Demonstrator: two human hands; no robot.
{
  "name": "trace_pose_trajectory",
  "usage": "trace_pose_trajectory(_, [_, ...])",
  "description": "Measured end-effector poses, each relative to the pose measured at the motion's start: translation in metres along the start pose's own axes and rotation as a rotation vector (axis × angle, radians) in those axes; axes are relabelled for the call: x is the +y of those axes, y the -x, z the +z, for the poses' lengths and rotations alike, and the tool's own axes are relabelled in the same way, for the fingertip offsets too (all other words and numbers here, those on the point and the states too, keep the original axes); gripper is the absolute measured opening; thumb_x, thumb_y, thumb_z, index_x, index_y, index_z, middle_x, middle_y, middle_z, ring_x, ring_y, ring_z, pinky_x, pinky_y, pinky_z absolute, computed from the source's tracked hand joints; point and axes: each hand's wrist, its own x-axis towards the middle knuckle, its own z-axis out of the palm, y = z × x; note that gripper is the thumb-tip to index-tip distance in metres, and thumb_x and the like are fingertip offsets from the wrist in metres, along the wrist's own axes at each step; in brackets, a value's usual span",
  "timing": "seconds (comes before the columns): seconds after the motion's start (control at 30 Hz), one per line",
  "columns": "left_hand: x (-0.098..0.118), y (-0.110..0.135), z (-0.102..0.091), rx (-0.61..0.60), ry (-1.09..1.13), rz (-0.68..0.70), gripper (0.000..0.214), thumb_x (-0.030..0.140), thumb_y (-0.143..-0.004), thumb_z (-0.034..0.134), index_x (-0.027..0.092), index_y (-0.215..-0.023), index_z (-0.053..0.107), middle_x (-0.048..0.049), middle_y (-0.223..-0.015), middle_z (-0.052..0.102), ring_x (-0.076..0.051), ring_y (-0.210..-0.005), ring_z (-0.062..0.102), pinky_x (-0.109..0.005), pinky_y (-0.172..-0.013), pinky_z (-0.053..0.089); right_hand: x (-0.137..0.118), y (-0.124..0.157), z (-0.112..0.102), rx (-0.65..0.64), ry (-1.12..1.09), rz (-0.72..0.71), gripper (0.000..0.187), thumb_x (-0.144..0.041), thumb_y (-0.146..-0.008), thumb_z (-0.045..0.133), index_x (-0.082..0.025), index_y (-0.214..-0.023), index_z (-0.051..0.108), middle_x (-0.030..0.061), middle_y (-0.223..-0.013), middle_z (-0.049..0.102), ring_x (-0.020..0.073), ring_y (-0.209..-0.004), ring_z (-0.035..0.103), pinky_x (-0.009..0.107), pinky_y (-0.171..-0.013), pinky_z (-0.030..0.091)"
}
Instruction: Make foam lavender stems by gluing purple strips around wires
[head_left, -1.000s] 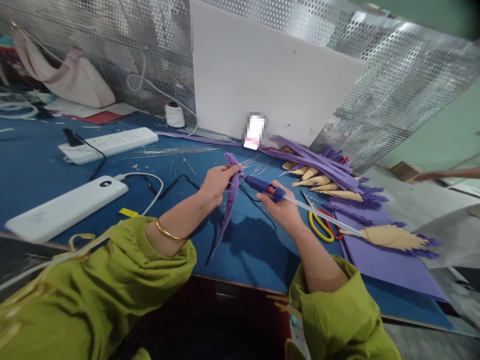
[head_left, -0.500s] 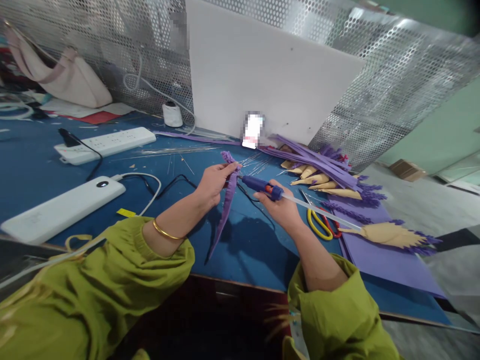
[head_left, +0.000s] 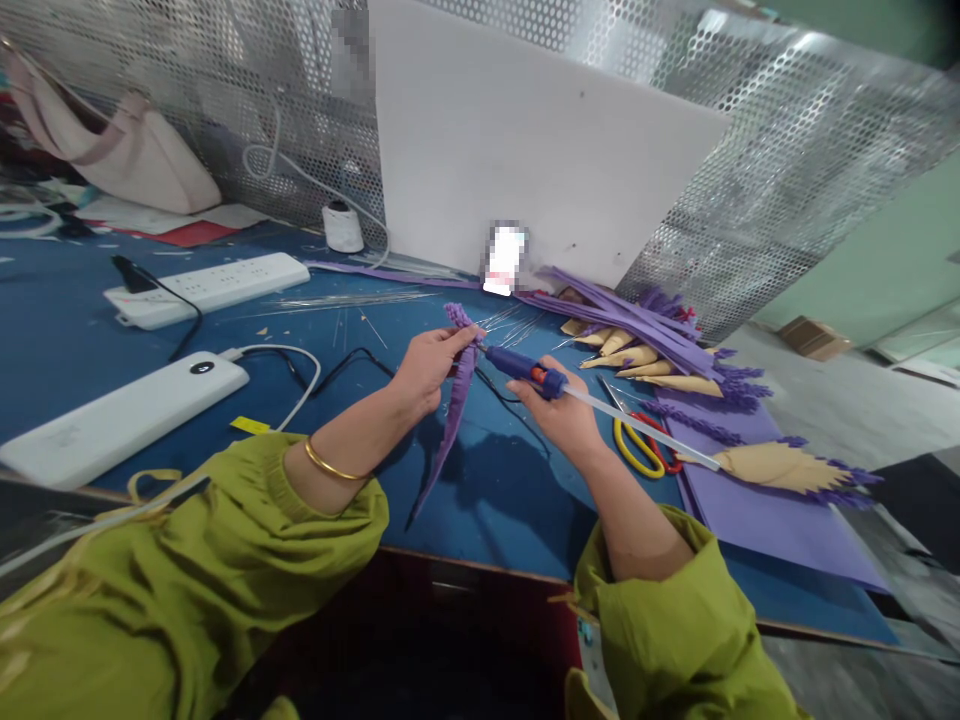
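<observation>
My left hand (head_left: 426, 366) pinches the upper end of a long purple fringed foam strip (head_left: 448, 428) that hangs down over the blue table (head_left: 90, 330). My right hand (head_left: 561, 416) is closed round a blue glue gun (head_left: 525, 370) with a clear glue stick (head_left: 637, 428) out of its back. The gun's nozzle touches the strip just below my left fingers. Thin wires (head_left: 510, 325) lie just behind the strip.
Yellow-handled scissors (head_left: 637, 445), purple foam sheets (head_left: 757, 510) and tan cone pieces with purple fringe (head_left: 780, 468) lie to the right. Two white power strips (head_left: 120, 415) (head_left: 210, 286) with cables sit left. A white board (head_left: 540, 150) leans against perforated metal behind.
Both hands hold nearly still on the strip and the glue gun. Another person's arm at the far right edge has gone from view.
</observation>
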Motion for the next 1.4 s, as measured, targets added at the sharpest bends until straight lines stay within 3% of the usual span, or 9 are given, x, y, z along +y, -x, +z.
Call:
trace_pose_trajectory(0.87, [-0.0021,-0.0060,-0.0044,0.046,0.001,0.043,0.027,0.037,-0.066,0.078,0.014,-0.079,0.074,-0.0003,-0.063,0.060,-0.007,-0.051,0.043,-0.022,-0.048,0.030,-0.0037,0.0028,-0.0025,-0.072,0.000,-0.020,0.040,-0.049,-0.077,0.065,-0.022,-0.067,0.039,-0.0065,-0.058,0.039,0.0111,-0.057,0.035,0.024,-0.053,0.027])
trace_pose_trajectory(1.4, [0.0005,-0.0041,-0.0031,0.061,0.025,0.059,0.025,0.035,-0.064,0.078,0.014,-0.077,0.074,-0.0018,-0.065,0.062,-0.009,-0.055,0.045,-0.022,-0.050,0.036,-0.0074,0.0038,-0.0042,-0.112,-0.018,-0.015,0.045,-0.058,-0.076,0.065,-0.022,-0.066,0.040,-0.0063,-0.058,0.038,0.0113,-0.057,0.036,0.025,-0.054,0.028])
